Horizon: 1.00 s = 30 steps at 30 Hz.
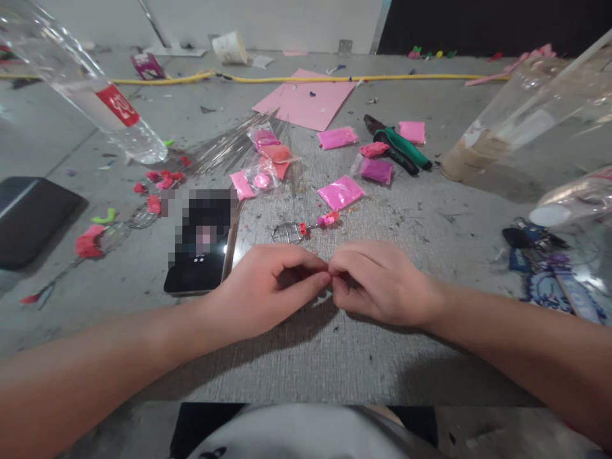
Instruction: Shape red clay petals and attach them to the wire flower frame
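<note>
Head view: left hand [261, 290] and right hand [382, 280] meet low over the near part of the table; on each, thumb and forefinger come together at the tips, and the two pinches touch or nearly touch. Whether a small piece sits between them is hidden; I cannot tell. Nearest thing: a wire piece [303, 228] bearing red and pink bits, lying on the table just beyond the fingertips, apart from them. Judged risks: anything small in the pinch could drop or be squashed if pressure is uneven; a forward slip of the knuckles could knock the wire piece and loosen its bits; the left wrist lies close to the phone [195, 278] and could nudge it on a sideways move; grit on the surface could stick to soft material put down there. Surface: grey, finely streaked, scattered with dark specks and scraps. Beyond the hands, pink and purple packets [341, 192], a fan of thin metal wires [224, 146], green-handled pliers [401, 148] and a pink sheet [318, 99]. Clear bottle [115, 108] to the left, tall cup [482, 150] and a cluster of keys [540, 248] to the right. Room: yellow cord [186, 79] across the far side, pale wall [287, 25] behind, dark panel [497, 25] at upper right.
</note>
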Each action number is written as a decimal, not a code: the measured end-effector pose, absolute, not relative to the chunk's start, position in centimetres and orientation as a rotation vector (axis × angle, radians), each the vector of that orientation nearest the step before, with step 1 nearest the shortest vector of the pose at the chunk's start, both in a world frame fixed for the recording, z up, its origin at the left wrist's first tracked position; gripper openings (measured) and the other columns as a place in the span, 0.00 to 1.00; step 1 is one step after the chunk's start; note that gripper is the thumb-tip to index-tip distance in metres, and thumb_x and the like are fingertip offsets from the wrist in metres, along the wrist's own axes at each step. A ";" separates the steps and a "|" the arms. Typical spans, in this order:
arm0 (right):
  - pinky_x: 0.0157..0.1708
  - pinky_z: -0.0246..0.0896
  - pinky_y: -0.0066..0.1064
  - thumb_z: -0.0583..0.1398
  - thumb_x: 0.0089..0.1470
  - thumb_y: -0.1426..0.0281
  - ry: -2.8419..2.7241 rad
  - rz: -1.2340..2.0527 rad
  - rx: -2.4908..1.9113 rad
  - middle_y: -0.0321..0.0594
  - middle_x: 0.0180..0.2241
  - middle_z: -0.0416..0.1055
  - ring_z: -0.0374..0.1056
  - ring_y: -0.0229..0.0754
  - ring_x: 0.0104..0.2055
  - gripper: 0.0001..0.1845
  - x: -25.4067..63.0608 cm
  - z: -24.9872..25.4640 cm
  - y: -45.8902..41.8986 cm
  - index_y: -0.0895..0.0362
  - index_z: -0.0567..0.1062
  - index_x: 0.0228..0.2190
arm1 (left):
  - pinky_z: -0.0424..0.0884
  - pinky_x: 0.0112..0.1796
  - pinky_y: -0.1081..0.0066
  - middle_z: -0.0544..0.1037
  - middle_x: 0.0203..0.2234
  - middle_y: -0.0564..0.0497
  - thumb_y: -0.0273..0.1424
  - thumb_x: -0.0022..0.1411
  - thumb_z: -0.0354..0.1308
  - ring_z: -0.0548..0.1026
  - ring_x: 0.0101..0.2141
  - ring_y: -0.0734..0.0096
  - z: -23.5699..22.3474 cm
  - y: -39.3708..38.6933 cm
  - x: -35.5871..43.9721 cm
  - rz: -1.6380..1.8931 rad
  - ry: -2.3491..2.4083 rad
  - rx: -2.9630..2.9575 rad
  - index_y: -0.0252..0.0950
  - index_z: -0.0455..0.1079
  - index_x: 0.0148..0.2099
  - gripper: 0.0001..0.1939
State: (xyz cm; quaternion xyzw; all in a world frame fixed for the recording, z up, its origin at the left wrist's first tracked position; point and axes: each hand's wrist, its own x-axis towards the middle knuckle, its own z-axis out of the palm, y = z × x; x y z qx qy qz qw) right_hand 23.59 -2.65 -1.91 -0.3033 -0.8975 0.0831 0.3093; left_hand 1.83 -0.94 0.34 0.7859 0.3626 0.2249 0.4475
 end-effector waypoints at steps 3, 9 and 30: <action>0.27 0.52 0.31 0.53 0.58 0.77 -2.315 0.276 -0.831 0.34 0.25 0.63 0.55 0.38 0.26 0.06 23.9 -2.0 -2.4 0.54 0.64 0.31 | 0.74 0.31 0.77 0.84 0.32 0.54 0.30 0.66 0.62 0.79 0.31 0.74 0.4 -1.2 2.0 0.623 0.946 1.885 0.37 0.80 0.40 0.05; 0.29 0.52 0.32 0.50 0.67 0.73 -2.272 0.341 -0.907 0.34 0.25 0.63 0.57 0.38 0.27 0.10 24.3 -2.1 -2.0 0.54 0.64 0.31 | 0.75 0.35 0.72 0.83 0.34 0.51 0.32 0.68 0.61 0.79 0.33 0.70 -0.1 -0.1 1.2 0.647 0.958 2.159 0.36 0.78 0.43 0.06; 0.41 0.66 0.31 0.57 0.69 0.72 -2.248 0.292 -1.002 0.42 0.39 0.81 0.75 0.41 0.40 0.07 24.0 -1.5 -1.9 0.57 0.76 0.42 | 0.76 0.33 0.72 0.82 0.33 0.49 0.33 0.69 0.62 0.79 0.32 0.70 -0.8 0.2 0.0 0.791 0.972 2.048 0.36 0.79 0.45 0.08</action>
